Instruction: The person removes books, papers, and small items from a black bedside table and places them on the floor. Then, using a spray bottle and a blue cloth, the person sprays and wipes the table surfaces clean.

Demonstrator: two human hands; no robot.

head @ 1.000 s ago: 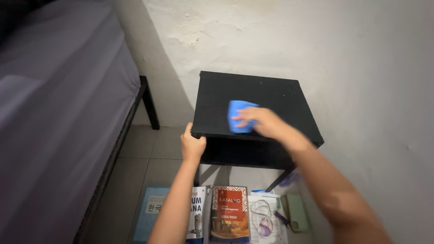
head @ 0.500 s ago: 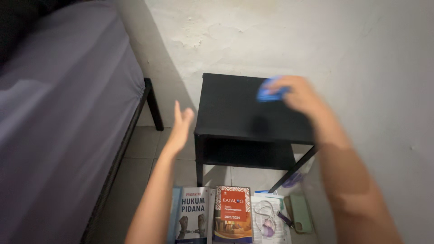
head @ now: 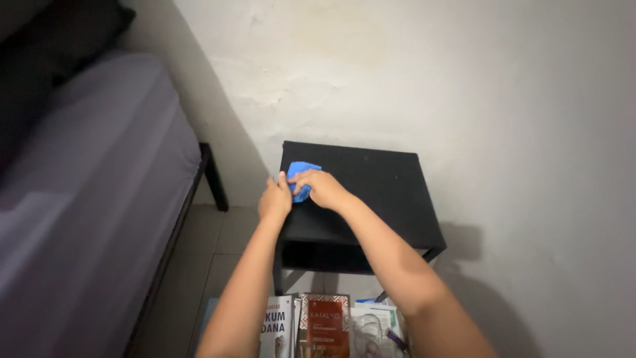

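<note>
A small black side table (head: pixel 384 192) stands against a white wall. My right hand (head: pixel 320 188) presses a crumpled blue cloth (head: pixel 301 174) onto the tabletop near its left edge. My left hand (head: pixel 275 200) grips the table's left edge, right beside the cloth. Both forearms reach up from the bottom of the view.
A bed with a grey sheet (head: pixel 86 219) on a dark frame (head: pixel 211 174) lies to the left. Several books (head: pixel 308 326) and papers lie on the tiled floor in front of the table. The white wall (head: pixel 411 79) runs behind and to the right.
My right hand has swept the cloth from the tabletop's back right to its left edge. My left hand, lifted off half a second ago, is back on the left edge.
</note>
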